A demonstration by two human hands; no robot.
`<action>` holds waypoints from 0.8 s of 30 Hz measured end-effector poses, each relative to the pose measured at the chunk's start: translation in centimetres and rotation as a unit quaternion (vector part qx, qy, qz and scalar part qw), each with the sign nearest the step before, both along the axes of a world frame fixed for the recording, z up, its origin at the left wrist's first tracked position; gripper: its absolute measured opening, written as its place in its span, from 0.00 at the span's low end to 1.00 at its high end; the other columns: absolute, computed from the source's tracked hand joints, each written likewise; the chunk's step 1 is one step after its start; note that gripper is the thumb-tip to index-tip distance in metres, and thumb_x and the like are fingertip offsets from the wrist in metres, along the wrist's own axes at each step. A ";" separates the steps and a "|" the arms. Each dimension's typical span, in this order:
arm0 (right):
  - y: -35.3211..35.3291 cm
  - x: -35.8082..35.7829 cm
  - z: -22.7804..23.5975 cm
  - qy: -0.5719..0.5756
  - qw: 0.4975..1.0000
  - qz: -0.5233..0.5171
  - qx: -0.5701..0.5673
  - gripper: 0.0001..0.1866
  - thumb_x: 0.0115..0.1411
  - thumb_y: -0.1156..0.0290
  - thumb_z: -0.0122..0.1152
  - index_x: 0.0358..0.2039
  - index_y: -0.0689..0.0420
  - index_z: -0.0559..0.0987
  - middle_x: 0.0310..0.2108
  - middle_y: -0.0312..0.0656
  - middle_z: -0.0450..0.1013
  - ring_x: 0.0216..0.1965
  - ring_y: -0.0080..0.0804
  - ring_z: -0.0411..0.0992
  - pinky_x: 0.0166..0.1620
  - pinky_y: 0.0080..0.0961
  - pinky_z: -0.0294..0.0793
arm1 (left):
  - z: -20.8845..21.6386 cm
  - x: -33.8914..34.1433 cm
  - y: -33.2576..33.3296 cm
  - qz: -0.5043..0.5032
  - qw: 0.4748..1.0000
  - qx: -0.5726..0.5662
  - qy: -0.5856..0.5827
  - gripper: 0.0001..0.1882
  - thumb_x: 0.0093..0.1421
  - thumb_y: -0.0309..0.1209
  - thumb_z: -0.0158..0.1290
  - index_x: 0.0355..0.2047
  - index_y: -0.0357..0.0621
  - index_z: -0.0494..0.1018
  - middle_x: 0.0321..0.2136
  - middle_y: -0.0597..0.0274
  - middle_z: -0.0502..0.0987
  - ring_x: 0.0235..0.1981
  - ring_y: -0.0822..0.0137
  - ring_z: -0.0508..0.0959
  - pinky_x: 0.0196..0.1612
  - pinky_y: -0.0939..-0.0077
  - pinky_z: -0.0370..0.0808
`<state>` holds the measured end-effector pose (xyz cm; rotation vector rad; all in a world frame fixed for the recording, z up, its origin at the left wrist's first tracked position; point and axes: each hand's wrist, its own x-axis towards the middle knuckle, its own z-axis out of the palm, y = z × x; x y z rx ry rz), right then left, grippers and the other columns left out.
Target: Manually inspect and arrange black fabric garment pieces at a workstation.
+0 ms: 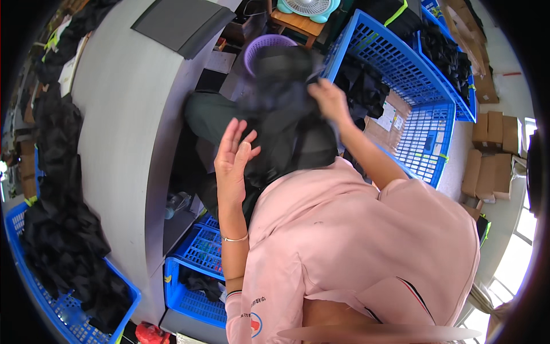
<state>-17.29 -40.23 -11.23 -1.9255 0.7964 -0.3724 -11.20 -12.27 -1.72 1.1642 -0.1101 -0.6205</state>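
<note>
A black fabric piece (286, 86), smeared by motion, hangs over my lap, and its exact kind does not show. My right hand (331, 102) pinches its right edge. On the other side of it, my left hand (234, 149) is raised with its fingers stretched apart, holding nothing, close to the fabric but seemingly not gripping it. My dark-trousered knee (211, 114) sticks out beneath.
A grey table (120, 109) stands at my left, black fabric (60, 212) spilling past it into a blue crate (129, 292). Blue crates (424, 137) also stand at my right. Ahead are a purple basket (266, 43) and a fan (309, 6) on a wooden stool (301, 23).
</note>
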 end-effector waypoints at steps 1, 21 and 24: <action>-2.1 -0.9 0.0 0.003 0.999 -0.050 -0.009 0.13 0.61 0.62 0.59 0.30 0.59 0.74 0.23 0.43 0.67 0.26 0.32 0.66 0.32 0.33 0.68 | -0.4 0.0 0.7 0.016 1.000 0.003 -0.002 0.26 0.66 0.29 0.54 0.62 0.35 0.64 0.57 0.52 0.71 0.53 0.66 0.75 0.51 0.76 0.75; -10.7 -0.5 -7.3 0.044 0.961 0.000 -0.272 0.31 0.60 0.77 0.61 0.63 0.62 0.62 0.65 0.60 0.50 0.54 0.49 0.69 0.55 0.34 0.73 | -0.2 21.6 26.1 0.300 0.532 0.633 -0.476 0.16 0.60 0.33 0.56 0.47 0.41 0.78 0.68 0.47 0.55 0.68 0.41 0.52 0.67 0.53 0.56; -6.1 2.6 -3.1 0.016 0.963 0.056 -0.262 0.29 0.61 0.78 0.59 0.63 0.59 0.64 0.65 0.56 0.52 0.55 0.46 0.69 0.50 0.32 0.75 | 0.2 26.8 30.9 0.286 0.484 0.696 -0.446 0.17 0.60 0.32 0.55 0.48 0.41 0.77 0.69 0.49 0.53 0.69 0.38 0.48 0.66 0.47 0.56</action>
